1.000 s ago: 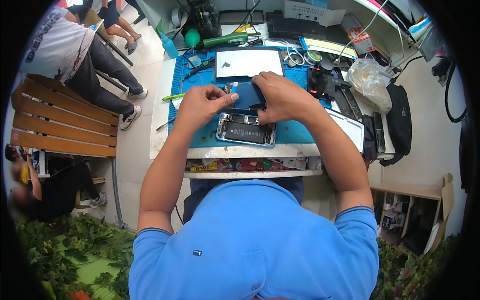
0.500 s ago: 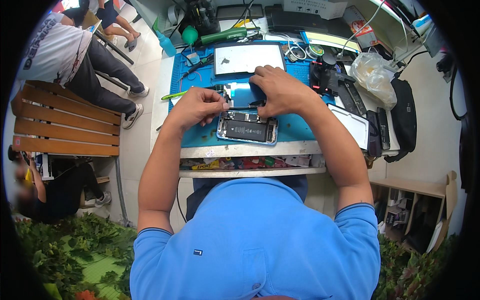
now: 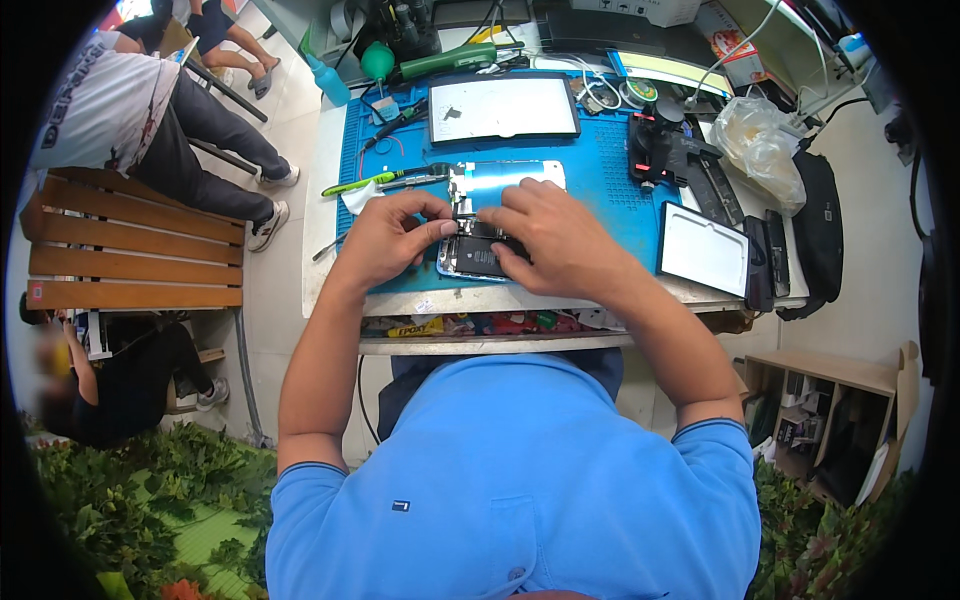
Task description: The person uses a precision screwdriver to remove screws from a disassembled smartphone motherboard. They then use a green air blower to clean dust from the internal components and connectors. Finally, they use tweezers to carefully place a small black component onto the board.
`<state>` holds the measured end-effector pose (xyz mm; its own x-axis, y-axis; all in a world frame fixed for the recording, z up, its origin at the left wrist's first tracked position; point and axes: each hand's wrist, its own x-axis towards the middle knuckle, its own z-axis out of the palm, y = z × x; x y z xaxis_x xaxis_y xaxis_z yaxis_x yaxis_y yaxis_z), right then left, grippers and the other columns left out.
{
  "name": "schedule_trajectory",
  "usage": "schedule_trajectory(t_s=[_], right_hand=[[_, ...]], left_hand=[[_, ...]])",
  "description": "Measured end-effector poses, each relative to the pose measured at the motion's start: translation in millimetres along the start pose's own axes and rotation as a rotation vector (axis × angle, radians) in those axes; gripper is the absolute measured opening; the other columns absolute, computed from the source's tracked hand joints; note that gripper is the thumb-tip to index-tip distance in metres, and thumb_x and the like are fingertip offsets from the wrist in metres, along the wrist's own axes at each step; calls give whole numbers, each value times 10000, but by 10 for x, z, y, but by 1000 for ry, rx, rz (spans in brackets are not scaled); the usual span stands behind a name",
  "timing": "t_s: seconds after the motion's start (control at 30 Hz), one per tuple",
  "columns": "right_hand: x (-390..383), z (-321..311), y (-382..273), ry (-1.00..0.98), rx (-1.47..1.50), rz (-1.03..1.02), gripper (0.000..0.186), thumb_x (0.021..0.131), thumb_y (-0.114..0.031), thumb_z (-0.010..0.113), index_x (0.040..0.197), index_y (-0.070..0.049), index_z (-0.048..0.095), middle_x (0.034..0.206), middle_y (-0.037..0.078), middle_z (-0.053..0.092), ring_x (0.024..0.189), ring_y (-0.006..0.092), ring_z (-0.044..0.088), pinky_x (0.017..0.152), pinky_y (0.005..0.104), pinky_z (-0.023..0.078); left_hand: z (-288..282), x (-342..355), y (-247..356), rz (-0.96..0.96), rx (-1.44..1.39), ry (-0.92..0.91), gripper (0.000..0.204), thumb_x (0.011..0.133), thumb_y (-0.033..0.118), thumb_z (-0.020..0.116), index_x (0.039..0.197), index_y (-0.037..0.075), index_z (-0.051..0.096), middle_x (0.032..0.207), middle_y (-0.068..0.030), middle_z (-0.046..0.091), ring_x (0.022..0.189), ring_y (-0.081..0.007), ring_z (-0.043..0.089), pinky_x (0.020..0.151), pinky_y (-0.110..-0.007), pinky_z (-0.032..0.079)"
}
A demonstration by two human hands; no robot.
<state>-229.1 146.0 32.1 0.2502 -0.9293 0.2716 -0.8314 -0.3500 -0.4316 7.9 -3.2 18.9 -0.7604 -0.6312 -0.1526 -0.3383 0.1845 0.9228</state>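
Observation:
An opened smartphone lies on the blue mat in front of me, its body nearest me with a black battery showing. Beyond it the detached screen lies flat, its silvery inner side up. My left hand is at the left of the seam between the two parts, thumb and forefinger pinched together; what they hold is too small to make out. My right hand reaches over from the right, with bent fingertips on the seam and the thumb apart from them, above the battery. It hides the phone's right side.
A white tray with a small dark piece stands behind the screen. Tools, including a green pen-like one, lie to the left. At right are a second white tray, a black clamp-like device and a plastic bag.
The screen has gone from raised to flat behind the phone body. My right hand has come down off its top edge to the seam. My left hand stays near the seam's left end.

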Motion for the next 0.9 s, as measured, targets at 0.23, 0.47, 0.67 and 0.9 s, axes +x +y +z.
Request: schedule_trajectory(t_s=[0.23,0.47,0.67,0.9], right_hand=[[-12,187,-51,10,-27,-16,321,935,-148,736,1236,-51,791,786,109,739,801,320,706,829,462,519],[-4,208,-76,24,-64,-6,323,887,-137,722,1175,-17,807,749,159,754,763,352,741,795,488,537],[13,204,-79,15,-92,-13,348,858,-122,723,1180,-21,806,755,159,759,769,347,745,790,490,542],[30,280,-34,34,-124,-28,413,876,-93,708,1278,-86,803,777,124,750,767,336,718,776,483,537]], left_hand=[[-30,-11,56,-7,60,-44,177,967,153,886,1069,21,828,880,-17,745,611,-72,608,539,-269,464],[-33,34,-7,81,105,-50,195,980,190,888,1046,22,816,897,-4,739,631,-67,613,538,-260,462],[-32,47,44,34,99,-57,209,974,202,892,1054,24,821,914,-1,735,629,-67,604,539,-263,462],[-52,51,102,-13,89,-96,206,974,194,884,1085,26,840,989,-32,763,825,-118,669,734,-300,531]])
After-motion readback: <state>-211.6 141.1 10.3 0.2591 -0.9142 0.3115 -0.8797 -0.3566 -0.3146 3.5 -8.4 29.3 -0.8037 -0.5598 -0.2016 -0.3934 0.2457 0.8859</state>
